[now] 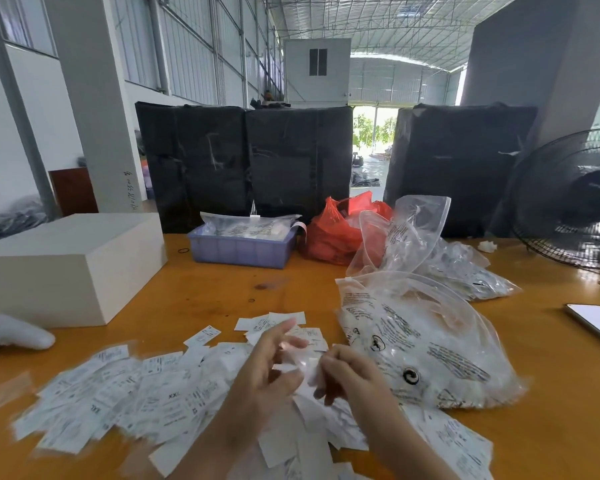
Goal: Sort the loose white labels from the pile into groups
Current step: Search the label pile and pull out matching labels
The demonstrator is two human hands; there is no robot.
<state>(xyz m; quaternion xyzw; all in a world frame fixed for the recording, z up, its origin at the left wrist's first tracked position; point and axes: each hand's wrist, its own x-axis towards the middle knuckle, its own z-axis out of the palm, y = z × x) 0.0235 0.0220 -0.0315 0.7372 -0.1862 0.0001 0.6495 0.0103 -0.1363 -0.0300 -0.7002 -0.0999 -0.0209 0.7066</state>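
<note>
Hands at work over a label pile: right hand (347,374) curls its fingers round a white label (300,367), while left hand (271,368), fingers loosely spread, touches the same label w/ thumb and fingertips; motion blur hides the exact pinch. Beneath and to the left, loose white labels (125,400) sprawl across the orange table (205,292). Just right lies a clear printed bag (426,348); beyond, a blue tray (239,251), red bag (333,233), white box (66,265).

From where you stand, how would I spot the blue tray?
Look to the wooden table's far edge, before the black wrapped bales. The blue tray sits between the white box and the red bag. It alone is a rigid, ribbed lavender-blue bin, filled with clear packets.
</note>
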